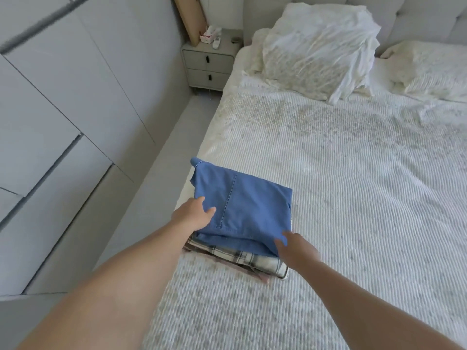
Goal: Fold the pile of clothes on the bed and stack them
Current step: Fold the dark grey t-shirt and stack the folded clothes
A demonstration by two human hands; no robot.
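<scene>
Near the bed's (328, 173) left edge sits the stack: your folded blue garment (240, 210) on top of a plaid one (255, 258). Your left hand (192, 214) and right hand (295, 246) rest on it, fingers relaxed, gripping nothing.

The folded cloth (242, 210) on top is blue. The one under it (255, 260) has grey and white checks. The bed cover (353, 198) is white.
</scene>
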